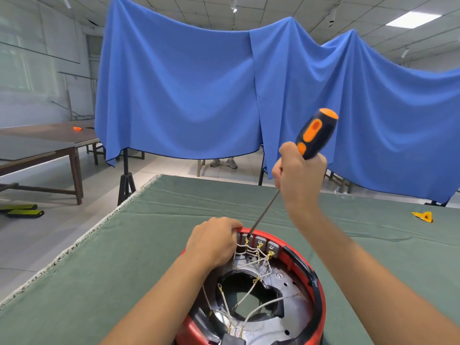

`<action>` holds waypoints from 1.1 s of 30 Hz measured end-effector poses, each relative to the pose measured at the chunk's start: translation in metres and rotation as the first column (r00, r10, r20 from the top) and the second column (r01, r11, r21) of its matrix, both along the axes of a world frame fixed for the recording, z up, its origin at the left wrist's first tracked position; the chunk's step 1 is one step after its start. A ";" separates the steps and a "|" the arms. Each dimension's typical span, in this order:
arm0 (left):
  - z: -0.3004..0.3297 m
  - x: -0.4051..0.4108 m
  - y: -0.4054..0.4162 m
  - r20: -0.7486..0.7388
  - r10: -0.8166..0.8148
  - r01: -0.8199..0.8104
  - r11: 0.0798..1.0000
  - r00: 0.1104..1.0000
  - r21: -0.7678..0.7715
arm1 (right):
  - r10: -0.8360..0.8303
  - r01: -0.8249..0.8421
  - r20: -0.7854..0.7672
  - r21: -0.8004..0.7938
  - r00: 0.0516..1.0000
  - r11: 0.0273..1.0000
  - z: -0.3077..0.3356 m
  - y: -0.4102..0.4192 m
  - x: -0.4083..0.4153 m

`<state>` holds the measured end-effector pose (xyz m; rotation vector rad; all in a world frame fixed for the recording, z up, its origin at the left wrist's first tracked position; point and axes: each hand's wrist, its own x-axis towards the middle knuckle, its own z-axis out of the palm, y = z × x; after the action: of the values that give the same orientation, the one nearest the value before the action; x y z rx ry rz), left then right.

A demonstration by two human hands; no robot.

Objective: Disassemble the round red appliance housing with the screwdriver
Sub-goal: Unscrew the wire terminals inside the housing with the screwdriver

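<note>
- Red housing sits on desk; left hand grips its far rim.
- Right hand grips screwdriver; tilted tip may slip, tearing white wires inside housing.

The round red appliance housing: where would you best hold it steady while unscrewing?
Grip the round red appliance housing at its far upturned rim, from the left, as the left hand does. The rim gives a lip for fingers, and this leaves the orange-and-black screwdriver in the right hand free access.
</note>
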<state>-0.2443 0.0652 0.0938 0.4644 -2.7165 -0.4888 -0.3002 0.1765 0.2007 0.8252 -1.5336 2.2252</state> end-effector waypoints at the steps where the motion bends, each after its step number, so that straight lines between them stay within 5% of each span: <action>1: -0.001 0.000 0.000 0.002 -0.001 0.001 1.000 1.000 0.001 | -0.016 0.015 0.017 0.033 1.000 0.999 0.003 -0.005 -0.004; 10: -0.005 -0.004 -0.003 -0.010 -0.004 0.004 1.000 1.000 0.002 | -0.133 0.087 0.340 0.149 0.931 0.985 0.015 -0.031 -0.069; 21: -0.004 -0.003 -0.004 -0.013 -0.004 0.004 1.000 1.000 -0.002 | -0.107 0.058 0.493 0.115 0.863 0.992 0.004 -0.026 -0.090; 26: -0.001 -0.005 -0.005 -0.024 0.004 -0.004 1.000 1.000 0.015 | -0.017 0.039 0.306 -0.067 0.952 0.997 0.001 -0.003 -0.062; 33: -0.003 -0.003 -0.002 -0.022 0.006 -0.006 1.000 1.000 0.027 | 0.043 -0.044 -0.037 -0.002 0.998 0.999 -0.004 0.007 -0.012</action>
<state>-0.2470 0.0630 0.0912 0.4713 -2.6899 -0.5269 -0.3126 0.1832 0.1967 0.9022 -1.5087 2.2292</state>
